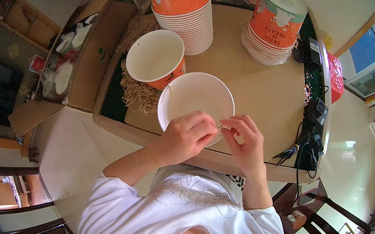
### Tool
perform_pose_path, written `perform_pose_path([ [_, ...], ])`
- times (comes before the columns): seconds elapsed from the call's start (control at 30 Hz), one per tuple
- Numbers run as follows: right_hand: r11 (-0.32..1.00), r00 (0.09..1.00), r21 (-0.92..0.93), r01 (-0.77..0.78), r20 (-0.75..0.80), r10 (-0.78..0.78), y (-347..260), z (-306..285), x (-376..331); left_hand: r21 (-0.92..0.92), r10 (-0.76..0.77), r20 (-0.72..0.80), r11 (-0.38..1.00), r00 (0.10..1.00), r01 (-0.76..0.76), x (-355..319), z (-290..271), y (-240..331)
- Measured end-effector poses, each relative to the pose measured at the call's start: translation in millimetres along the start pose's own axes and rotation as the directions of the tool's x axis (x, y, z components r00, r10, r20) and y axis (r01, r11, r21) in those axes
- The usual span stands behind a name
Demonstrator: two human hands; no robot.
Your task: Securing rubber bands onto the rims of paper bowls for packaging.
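Observation:
A white-lined paper bucket (196,89) stands at the near edge of the table, its open mouth facing up. Over its near right rim, my left hand (188,135) and my right hand (244,139) meet fingertip to fingertip. Both are closed in a pinch on a short bit of thin tan string (220,127); its finer details are too small to make out. Another bit of string is looped through the bucket's left rim. Touching that side is a second orange paper bucket (155,56), upright, with a small hole near its rim.
Tan cord (136,92) lies heaped at the left. Behind stand a tall stack of orange buckets (183,26) and an upside-down wrapped stack (278,22). Black cables and adapters (311,128) line the right edge. An open cardboard box (96,53) is left of the table, a dark chair (325,225) lower right.

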State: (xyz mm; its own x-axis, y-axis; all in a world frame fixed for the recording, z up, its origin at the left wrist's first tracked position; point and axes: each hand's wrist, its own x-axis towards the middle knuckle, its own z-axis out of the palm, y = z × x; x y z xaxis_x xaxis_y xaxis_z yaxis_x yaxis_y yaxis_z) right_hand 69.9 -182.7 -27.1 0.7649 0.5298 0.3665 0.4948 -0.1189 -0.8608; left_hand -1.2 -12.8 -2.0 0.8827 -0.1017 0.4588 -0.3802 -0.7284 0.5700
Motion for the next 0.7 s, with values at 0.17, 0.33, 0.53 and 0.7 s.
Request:
perform_pose_path([
  [0.17,1.0,1.0,0.004,0.013,0.001,-0.013,1.1,-2.5,0.5,0.012,0.038,-0.022,0.999,0.999,-0.038,1.4,0.9,-0.2],
  [0.33,0.999,0.999,0.029,-0.018,-0.047,0.019,-2.6,-2.1,0.6,0.024,0.02,-0.014,1.0,1.0,-0.02,1.1,0.1,0.0],
  [0.53,0.998,0.997,-0.039,0.058,0.045,-0.057,1.7,-4.3,1.0,0.011,0.02,-0.017,1.0,1.0,-0.02,0.7,1.3,-0.2],
  [0.7,0.995,0.995,0.024,-0.098,-0.02,0.099,-1.6,-7.3,0.1,0.017,-0.006,-0.028,1.0,1.0,0.007,-0.6,0.9,-2.6],
])
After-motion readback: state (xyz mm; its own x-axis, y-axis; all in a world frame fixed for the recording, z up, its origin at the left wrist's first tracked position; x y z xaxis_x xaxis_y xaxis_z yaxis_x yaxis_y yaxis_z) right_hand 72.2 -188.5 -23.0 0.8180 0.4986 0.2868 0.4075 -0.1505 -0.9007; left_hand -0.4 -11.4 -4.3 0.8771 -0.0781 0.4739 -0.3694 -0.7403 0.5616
